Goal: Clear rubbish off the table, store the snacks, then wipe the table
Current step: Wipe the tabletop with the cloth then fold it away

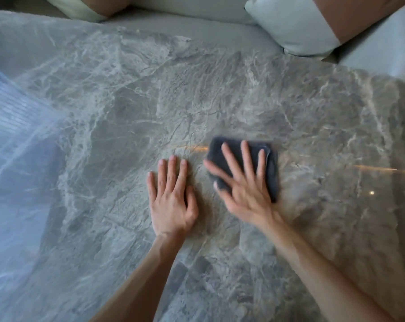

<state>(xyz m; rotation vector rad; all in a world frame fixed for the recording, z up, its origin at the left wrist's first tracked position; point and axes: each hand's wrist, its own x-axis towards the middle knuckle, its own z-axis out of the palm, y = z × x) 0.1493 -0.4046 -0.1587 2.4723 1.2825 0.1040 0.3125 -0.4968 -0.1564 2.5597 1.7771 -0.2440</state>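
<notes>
Folded dark cloth (243, 166) is pinned mid-table (127, 101) under spread right hand (241, 182), left hand (171, 198) spread flat just beside; judged soft, light, bunch-prone, best pressed by flat palm.

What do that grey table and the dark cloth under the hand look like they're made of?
The table looks like polished grey marble or a marble-look slab: pale branching veins run across it, and it mirrors light streaks and window glow. Real stone or a printed surface cannot be told. The cloth looks like soft dark grey-blue microfibre or terry, matte and folded thick, lying flat under the right hand.
</notes>
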